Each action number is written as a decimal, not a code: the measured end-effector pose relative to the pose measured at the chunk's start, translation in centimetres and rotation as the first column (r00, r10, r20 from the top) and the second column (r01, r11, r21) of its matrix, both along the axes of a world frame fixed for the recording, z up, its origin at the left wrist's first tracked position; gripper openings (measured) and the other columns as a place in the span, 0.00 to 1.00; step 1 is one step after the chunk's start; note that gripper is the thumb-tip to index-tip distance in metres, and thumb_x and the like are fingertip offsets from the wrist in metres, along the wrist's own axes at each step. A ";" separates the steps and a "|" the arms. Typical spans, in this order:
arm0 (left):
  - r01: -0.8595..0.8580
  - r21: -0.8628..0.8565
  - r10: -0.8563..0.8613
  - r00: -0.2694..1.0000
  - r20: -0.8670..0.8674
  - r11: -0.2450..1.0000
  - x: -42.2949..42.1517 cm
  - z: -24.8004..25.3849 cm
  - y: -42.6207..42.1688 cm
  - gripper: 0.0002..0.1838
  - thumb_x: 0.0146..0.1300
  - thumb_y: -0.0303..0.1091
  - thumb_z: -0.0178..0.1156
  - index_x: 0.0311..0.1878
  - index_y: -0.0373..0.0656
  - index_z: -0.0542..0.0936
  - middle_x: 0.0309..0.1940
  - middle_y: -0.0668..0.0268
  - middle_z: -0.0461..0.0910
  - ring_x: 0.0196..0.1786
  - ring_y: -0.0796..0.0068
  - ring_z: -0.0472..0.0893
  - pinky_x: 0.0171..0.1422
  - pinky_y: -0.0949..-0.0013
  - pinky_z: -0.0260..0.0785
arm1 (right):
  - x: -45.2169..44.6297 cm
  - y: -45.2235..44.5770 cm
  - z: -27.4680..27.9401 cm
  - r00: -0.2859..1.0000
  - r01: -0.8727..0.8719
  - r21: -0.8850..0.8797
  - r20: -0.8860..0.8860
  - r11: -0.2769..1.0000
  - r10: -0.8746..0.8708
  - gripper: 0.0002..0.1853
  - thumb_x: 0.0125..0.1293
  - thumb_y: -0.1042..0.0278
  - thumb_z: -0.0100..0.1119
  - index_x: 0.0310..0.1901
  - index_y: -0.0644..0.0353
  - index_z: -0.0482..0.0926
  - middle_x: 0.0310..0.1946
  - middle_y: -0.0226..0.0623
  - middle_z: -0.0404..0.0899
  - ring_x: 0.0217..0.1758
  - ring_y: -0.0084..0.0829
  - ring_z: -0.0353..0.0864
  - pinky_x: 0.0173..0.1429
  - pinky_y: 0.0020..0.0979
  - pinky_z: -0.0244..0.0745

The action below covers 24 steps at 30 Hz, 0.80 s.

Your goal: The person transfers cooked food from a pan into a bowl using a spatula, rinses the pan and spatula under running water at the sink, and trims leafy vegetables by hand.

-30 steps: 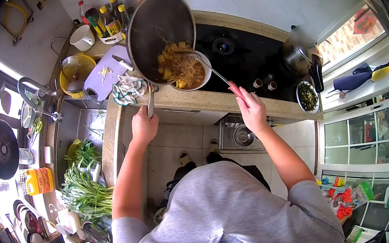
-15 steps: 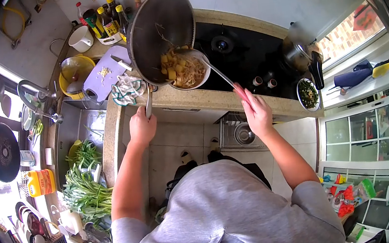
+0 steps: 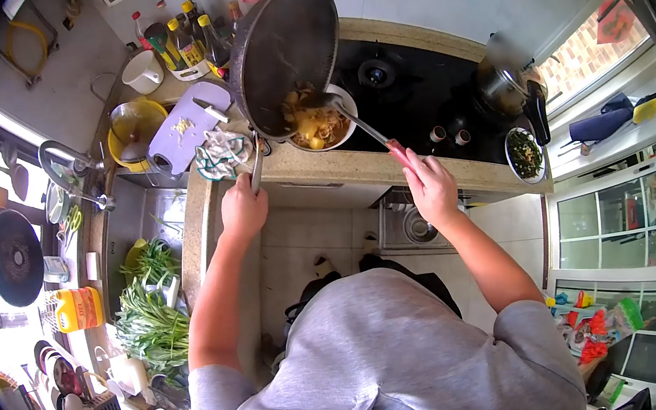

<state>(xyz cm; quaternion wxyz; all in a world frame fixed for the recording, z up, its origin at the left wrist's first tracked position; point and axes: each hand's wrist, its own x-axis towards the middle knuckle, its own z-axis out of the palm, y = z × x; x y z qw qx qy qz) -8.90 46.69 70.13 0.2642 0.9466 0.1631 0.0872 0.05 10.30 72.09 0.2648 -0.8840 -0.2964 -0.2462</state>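
My left hand (image 3: 245, 207) is closed around the handle of a dark wok (image 3: 287, 42), which is tipped steeply over a white bowl (image 3: 346, 98). In my right hand (image 3: 431, 182) is a spatula (image 3: 370, 129) with a red grip; its metal head sits at the wok's lower rim, among the food. Yellowish chunks and pale strands of food (image 3: 320, 126) lie in the bowl, and some pieces still cling by the wok's rim. The head's exact shape is partly hidden by food.
A purple cutting board (image 3: 186, 132) bears a knife and chopped bits, with a checked cloth (image 3: 222, 154) beside it. Right of the black stove (image 3: 412, 88) stand a pot (image 3: 498, 90) and a dish of greens (image 3: 525, 154). Leafy vegetables (image 3: 150, 321) lie by the sink.
The spatula has moved at the wok's rim, and more food has passed from the wok into the bowl. The whole view has shifted slightly.
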 end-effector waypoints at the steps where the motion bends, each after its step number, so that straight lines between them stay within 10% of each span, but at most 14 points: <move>1: 0.003 0.006 -0.003 1.000 -0.001 1.000 0.0 0.0 0.0 0.14 0.59 0.34 0.59 0.44 0.35 0.76 0.29 0.43 0.81 0.36 0.40 0.81 0.41 0.46 0.72 | 0.1 0.3 0.1 1.000 0.003 0.006 -0.001 1.000 -0.003 0.21 0.61 0.71 0.68 0.58 0.57 0.81 0.30 0.38 0.75 0.30 0.40 0.78 0.32 0.39 0.74; 12: 0.024 0.142 -0.030 0.999 0.041 0.990 -0.3 1.8 0.9 0.13 0.59 0.34 0.59 0.43 0.37 0.74 0.29 0.44 0.82 0.36 0.41 0.82 0.43 0.45 0.74 | -0.2 -1.9 -0.2 0.996 -0.070 -0.072 0.045 0.995 0.073 0.22 0.61 0.71 0.67 0.58 0.55 0.81 0.28 0.35 0.71 0.28 0.37 0.76 0.31 0.38 0.73; 24: 0.046 0.036 -0.048 0.997 0.060 0.998 -1.3 3.8 1.7 0.12 0.58 0.35 0.60 0.37 0.34 0.76 0.28 0.43 0.80 0.35 0.38 0.80 0.40 0.46 0.72 | 7.5 8.5 1.8 0.979 -0.133 0.221 0.182 0.966 0.093 0.26 0.64 0.75 0.63 0.64 0.54 0.76 0.32 0.38 0.72 0.30 0.41 0.76 0.33 0.39 0.74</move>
